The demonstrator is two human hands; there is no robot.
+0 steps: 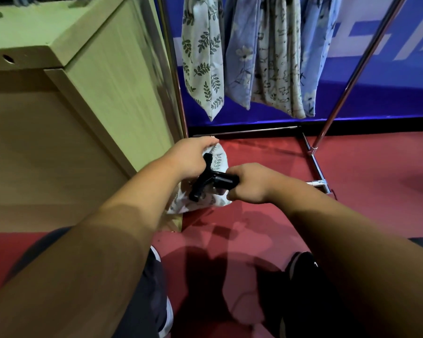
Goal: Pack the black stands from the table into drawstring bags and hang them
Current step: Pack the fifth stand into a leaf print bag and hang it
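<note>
Head view. White block shapes on the blue wall [401,45] are cropped, and I can't read them.

My left hand [193,157] curls round the mouth of a soft leaf-print drawstring bag [220,159], held low beside the pale wood-grain table [95,93].

My right hand [249,182] grips the tubular stem of the black stand [205,178]. The stand is matte, and its forked legs lie against the bag's cloth. I can't tell if any part is inside.

Printed fabric bags [203,57] hang from a chrome rack [340,93] over the red floor [364,203].

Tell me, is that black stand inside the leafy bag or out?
Mostly out: the black stand shows in front of the leaf-print bag, gripped by the right hand, while the left hand holds the bag's top.
</note>
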